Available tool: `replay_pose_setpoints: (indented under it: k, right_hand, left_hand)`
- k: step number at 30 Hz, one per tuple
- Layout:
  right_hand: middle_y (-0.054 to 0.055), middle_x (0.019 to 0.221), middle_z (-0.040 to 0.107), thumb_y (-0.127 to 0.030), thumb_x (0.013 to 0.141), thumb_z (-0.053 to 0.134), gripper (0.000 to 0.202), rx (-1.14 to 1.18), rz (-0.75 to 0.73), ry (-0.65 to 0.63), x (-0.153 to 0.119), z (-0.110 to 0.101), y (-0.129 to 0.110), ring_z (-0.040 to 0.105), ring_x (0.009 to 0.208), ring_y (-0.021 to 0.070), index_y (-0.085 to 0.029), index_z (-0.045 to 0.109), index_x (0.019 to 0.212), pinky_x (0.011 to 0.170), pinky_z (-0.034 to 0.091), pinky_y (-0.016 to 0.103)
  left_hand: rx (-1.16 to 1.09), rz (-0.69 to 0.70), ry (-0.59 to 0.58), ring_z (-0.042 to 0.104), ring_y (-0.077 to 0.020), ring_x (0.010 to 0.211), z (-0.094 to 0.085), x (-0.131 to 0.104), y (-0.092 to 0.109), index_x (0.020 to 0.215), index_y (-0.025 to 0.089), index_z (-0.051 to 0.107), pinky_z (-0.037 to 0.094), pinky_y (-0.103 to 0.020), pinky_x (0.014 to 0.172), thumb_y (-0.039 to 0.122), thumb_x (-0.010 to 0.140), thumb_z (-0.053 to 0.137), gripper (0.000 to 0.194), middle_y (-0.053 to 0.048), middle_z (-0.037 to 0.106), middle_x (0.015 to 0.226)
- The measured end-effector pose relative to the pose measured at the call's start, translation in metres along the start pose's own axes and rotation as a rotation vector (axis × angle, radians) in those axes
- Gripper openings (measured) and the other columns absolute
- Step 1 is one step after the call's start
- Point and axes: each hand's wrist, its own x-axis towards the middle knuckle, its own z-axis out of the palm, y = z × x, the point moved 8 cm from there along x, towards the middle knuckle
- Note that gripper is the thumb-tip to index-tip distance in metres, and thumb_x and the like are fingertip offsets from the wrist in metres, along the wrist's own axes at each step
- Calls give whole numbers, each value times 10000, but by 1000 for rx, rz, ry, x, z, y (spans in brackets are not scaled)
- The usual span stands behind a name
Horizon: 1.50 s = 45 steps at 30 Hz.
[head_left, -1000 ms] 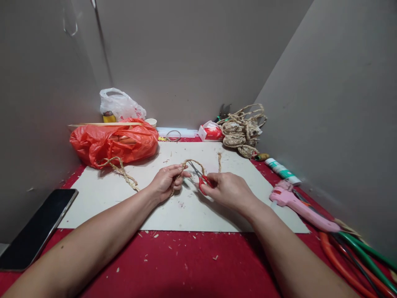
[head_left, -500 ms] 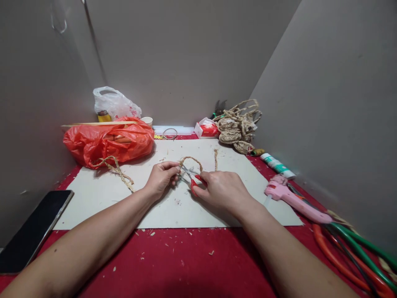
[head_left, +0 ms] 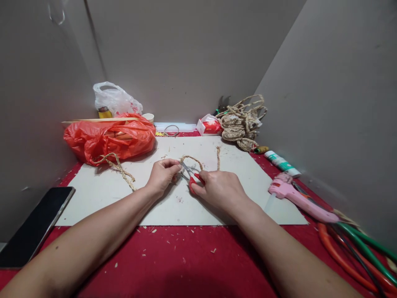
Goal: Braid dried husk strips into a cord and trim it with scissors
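A curved length of braided rope [head_left: 192,158] stands up from the white board [head_left: 173,207]. My left hand [head_left: 163,174] pinches its left end between thumb and fingers. Red-handled scissors [head_left: 192,179] are held in my right hand [head_left: 219,188], with the blades pointing up and left to the rope end at my left fingertips. The rope's other end runs down to the knuckles of my right hand. Another short piece of rope [head_left: 218,158] lies on the board just beyond that hand.
Left: a phone [head_left: 34,225], a red bag [head_left: 108,138] and loose braided rope [head_left: 122,169]. At the back are a white cup [head_left: 149,117], clear sticks and a tissue pack [head_left: 209,125]. Right: rope coils [head_left: 232,133], a white-green roll [head_left: 282,164], a pink glue gun [head_left: 297,198] and coloured tool handles.
The scissor blades look closer together than before. Both hands stay almost in place, while the whole view has shifted slightly.
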Motion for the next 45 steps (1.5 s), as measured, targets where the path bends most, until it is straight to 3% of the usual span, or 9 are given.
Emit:
replay_pose_setpoints:
  k: [10,14,22,36,45]
  right_hand:
    - [49,641,680,-408,829,443,315,89,-13,30,-1,0,3,574,568,165,-210,661,718,502,215,275]
    - [55,642,682,-414,822,442,315,84,16,23,-1,-3,7,579,570,170,-215,661,714,500,212,281]
    - [76,631,665,-511,769,457,374,12,16,10,-2,0,9,583,576,194,-200,661,735,503,245,291]
    - [62,613,663,-436,779,466,327,76,42,-59,1,0,5,569,570,181,-207,680,688,493,211,278]
    - [64,613,664,-412,795,442,332,64,5,-36,0,-1,1,577,566,188,-202,666,668,485,201,280]
  left_hand:
    - [-25,1,2,414,-47,400,0,0,0,696,117,616,303,-192,395,146,648,658,70,28,522,516]
    - [-21,-23,-41,422,-53,403,4,0,-3,718,102,632,326,-200,407,132,672,634,55,20,525,508]
    - [37,19,-10,410,-45,409,2,-1,-1,675,110,634,311,-206,436,90,683,639,22,22,527,508]
    - [100,55,33,409,-50,431,0,1,-3,684,108,643,313,-209,441,122,677,639,17,9,549,556]
    - [89,64,33,397,-48,410,0,-1,-4,671,115,631,300,-210,437,147,661,636,34,29,534,518]
